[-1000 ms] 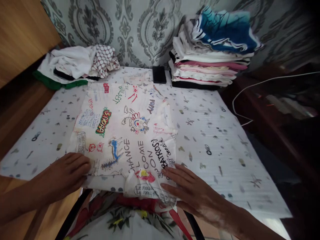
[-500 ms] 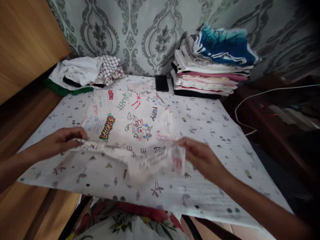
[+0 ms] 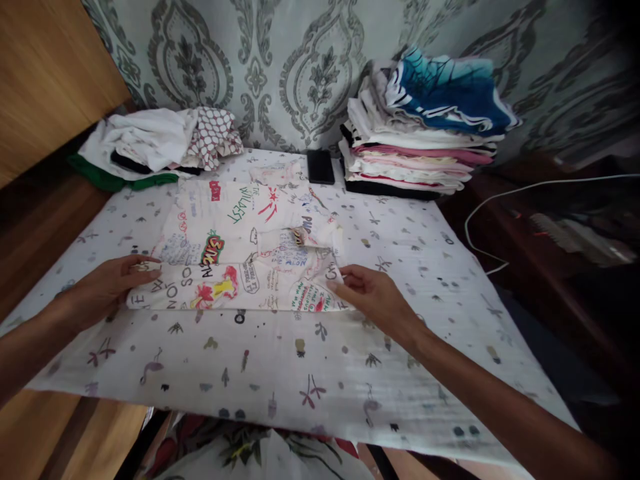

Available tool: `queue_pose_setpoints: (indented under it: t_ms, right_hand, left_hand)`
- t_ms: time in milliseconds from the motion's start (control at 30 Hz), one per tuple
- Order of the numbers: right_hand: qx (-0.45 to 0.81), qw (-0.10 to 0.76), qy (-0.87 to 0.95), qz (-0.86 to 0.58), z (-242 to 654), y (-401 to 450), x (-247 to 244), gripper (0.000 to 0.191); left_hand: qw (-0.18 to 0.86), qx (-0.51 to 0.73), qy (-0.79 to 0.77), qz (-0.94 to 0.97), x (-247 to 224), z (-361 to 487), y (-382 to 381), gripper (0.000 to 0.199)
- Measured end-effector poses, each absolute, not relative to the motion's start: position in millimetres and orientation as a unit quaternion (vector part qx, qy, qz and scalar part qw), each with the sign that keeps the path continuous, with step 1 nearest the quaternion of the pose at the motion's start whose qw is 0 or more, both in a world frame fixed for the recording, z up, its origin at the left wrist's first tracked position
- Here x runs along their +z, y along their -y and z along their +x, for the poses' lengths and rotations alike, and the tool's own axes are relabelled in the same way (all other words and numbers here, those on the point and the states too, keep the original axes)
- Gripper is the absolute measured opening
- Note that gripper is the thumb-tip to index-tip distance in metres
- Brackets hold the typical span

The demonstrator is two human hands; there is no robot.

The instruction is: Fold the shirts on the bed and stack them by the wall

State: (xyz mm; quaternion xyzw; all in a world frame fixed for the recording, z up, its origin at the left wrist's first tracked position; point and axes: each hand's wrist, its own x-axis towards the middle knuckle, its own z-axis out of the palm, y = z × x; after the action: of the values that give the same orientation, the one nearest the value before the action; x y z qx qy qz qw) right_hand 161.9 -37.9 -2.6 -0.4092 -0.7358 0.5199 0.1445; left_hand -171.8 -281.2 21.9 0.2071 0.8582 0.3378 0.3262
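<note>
A white T-shirt (image 3: 220,213) covered in coloured writing and drawings lies spread on the patterned cloth, its near side folded over on top of itself. A sleeve in the folded part lies toward the right of the middle. At the left end of the fold, my left hand (image 3: 113,280) pinches the fabric between thumb and fingers. My right hand (image 3: 373,293) grips the right end of the same fold, thumb on top. Both hands rest low, close to the table surface.
A tall stack of folded clothes (image 3: 415,153) stands at the back right, a black phone (image 3: 321,167) beside it. Loose clothes (image 3: 155,143) are heaped at the back left. A white cable (image 3: 467,220) hangs past the right edge of the patterned cloth (image 3: 210,380).
The near edge of the T-shirt, held up and blurred before, now lies folded over the shirt's middle. Both hands keep hold, and my right hand has shifted slightly left.
</note>
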Motion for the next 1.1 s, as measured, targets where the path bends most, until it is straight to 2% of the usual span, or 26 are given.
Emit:
queue_pose_setpoints:
  t_ms: [100, 200, 300, 433, 600, 667, 767, 833, 900, 1000, 1100]
  right_hand:
    - [0.451, 0.169, 0.786, -0.386, 172, 47, -5, 0.032]
    - [0.464, 0.230, 0.756, -0.400, 178, 55, -11, 0.035]
    - [0.486, 0.278, 0.720, -0.410, 181, 61, -15, 0.034]
    - [0.453, 0.275, 0.742, -0.410, 181, 64, -18, 0.032]
    - [0.360, 0.233, 0.810, -0.401, 181, 59, -19, 0.030]
    - [0.335, 0.218, 0.826, -0.398, 183, 57, -20, 0.027]
    - [0.335, 0.215, 0.830, -0.390, 186, 57, -21, 0.026]
    - [0.340, 0.229, 0.826, -0.387, 189, 57, -24, 0.029]
    - [0.340, 0.249, 0.819, -0.390, 193, 58, -27, 0.034]
    - [0.376, 0.277, 0.790, -0.398, 199, 58, -32, 0.041]
    - [0.426, 0.299, 0.756, -0.397, 203, 57, -34, 0.045]
  left_hand:
    - [0.340, 0.401, -0.840, 0.134, 16, -165, 285, 0.057]
    - [0.281, 0.458, -0.835, 0.119, 10, -160, 285, 0.054]
    - [0.254, 0.449, -0.850, 0.111, 7, -161, 283, 0.049]
    - [0.224, 0.365, -0.893, 0.138, 7, -163, 281, 0.035]
    - [0.143, 0.254, -0.915, 0.278, 4, -172, 283, 0.033]
    - [0.120, 0.179, -0.913, 0.346, 10, -176, 281, 0.034]
    - [0.021, 0.005, -0.898, 0.440, 26, -170, 264, 0.046]
    - [-0.037, -0.041, -0.854, 0.517, 34, -156, 238, 0.052]
    - [-0.041, 0.011, -0.791, 0.610, 34, -138, 200, 0.051]
    - [0.035, 0.099, -0.670, 0.735, 14, -110, 132, 0.046]
    - [0.067, 0.136, -0.585, 0.796, -11, -92, 76, 0.045]
